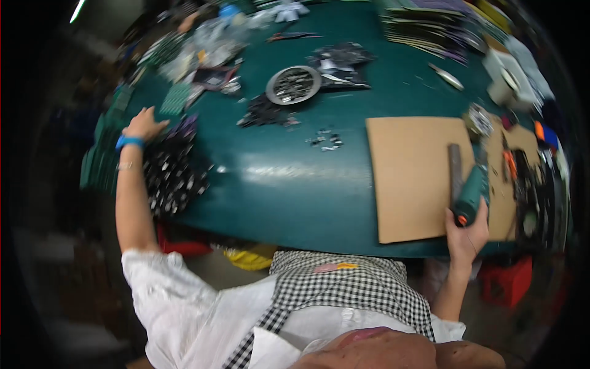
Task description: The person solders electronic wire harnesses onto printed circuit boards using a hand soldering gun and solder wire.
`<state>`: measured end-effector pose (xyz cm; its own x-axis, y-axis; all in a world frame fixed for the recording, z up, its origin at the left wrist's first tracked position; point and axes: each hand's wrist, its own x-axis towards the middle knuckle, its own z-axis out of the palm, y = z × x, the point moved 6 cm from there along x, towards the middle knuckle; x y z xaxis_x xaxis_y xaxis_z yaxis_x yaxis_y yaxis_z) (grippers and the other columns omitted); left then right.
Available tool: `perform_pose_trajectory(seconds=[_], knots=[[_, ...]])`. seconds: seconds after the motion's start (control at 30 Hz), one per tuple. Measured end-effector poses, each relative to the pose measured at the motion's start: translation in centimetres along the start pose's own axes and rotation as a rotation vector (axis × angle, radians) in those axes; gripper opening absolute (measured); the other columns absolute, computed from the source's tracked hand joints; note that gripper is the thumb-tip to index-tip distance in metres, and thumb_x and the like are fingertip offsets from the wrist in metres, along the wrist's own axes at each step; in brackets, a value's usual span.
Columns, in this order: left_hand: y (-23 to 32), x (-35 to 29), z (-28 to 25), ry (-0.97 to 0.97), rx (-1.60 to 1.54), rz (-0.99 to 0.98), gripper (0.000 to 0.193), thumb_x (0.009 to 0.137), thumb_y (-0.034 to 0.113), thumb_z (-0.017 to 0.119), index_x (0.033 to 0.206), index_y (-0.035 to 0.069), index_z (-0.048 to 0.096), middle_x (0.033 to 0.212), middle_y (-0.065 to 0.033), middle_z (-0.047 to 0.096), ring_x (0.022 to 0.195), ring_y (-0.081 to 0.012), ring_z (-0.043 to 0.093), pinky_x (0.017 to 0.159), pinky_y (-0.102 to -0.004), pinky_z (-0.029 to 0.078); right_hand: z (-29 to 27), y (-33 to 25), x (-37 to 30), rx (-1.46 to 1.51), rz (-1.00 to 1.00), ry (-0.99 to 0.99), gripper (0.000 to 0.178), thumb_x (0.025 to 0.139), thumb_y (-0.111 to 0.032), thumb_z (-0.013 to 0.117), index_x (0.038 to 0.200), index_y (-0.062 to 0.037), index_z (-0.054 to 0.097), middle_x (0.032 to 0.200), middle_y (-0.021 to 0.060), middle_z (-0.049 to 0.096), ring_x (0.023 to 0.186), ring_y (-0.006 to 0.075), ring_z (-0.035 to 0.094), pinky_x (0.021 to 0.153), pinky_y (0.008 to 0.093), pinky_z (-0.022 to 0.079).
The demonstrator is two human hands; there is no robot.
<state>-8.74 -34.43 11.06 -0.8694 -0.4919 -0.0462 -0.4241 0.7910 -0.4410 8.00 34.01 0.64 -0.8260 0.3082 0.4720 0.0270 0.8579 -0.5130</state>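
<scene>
My left hand (144, 125), with a blue band at its wrist, reaches to the far left with its fingers apart, holding nothing I can see. Green sheet-like pieces (101, 154) lie stacked beside it, and a small green grid piece (176, 98) is just beyond. Against my left forearm spreads a heap of small black and silvery parts (172, 178). On the right, my right hand (468, 237) is wrapped round a green electric screwdriver (472, 195) with an orange rear end. This tool is over the right edge of a cardboard sheet (412, 178), beside a grey bar (455, 172).
A round bowl of metal parts (294, 85) stands mid-table, near black plastic bags (341, 64) and loose small pieces (327, 140). Stacked sheets (424, 27) and a white container (510, 77) are at the far right. Several hand tools (522, 172) lie along the right edge.
</scene>
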Motion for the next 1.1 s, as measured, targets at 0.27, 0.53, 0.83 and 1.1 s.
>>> perform_pose_trajectory(seconds=[0.27,0.53,0.83,1.1], knots=[[24.3,-5.7,-12.0,0.476,-0.602,0.935,0.051,0.081,0.035,0.070,0.118,0.002,0.059,0.123,-0.0179,0.058,0.115,-0.0336,0.055,0.098,-0.0395,0.044,-1.9,0.1,0.1,0.054,-0.100,0.049,0.064,0.054,-0.005,0.081,0.113,-0.0025,0.055,0.091,0.0159,0.065,0.081,0.0346,0.064,0.069,0.0378,0.052],[45.7,-5.7,-20.7,0.652,-0.724,1.128,0.050,0.083,0.040,0.066,0.115,0.002,0.062,0.123,-0.0175,0.058,0.114,-0.0351,0.054,0.096,-0.0412,0.044,-2.6,0.0,0.8,0.066,-0.215,0.035,0.067,0.053,-0.014,0.085,0.111,-0.0015,0.055,0.087,0.0153,0.064,0.077,0.0326,0.064,0.066,0.0375,0.051],[58.3,2.4,-26.7,1.017,-0.615,0.996,0.066,0.082,0.049,0.064,0.134,0.013,0.046,0.137,-0.0117,0.048,0.120,-0.0384,0.047,0.099,-0.0482,0.041,-3.9,6.7,-1.0,1.142,0.349,-0.058,0.046,0.091,-0.023,0.058,0.122,0.0066,0.042,0.078,0.0199,0.061,0.060,0.0234,0.061,0.055,0.0313,0.052],[62.2,2.6,-29.4,1.089,-0.288,1.015,0.031,0.086,0.037,0.061,0.106,0.014,0.065,0.107,-0.0085,0.064,0.099,-0.0323,0.061,0.077,-0.0466,0.052,-4.0,10.1,1.7,1.588,0.701,-0.217,0.065,0.098,-0.046,0.037,0.125,0.0127,0.038,0.100,0.0255,0.059,0.059,0.0259,0.063,0.036,0.0247,0.049]])
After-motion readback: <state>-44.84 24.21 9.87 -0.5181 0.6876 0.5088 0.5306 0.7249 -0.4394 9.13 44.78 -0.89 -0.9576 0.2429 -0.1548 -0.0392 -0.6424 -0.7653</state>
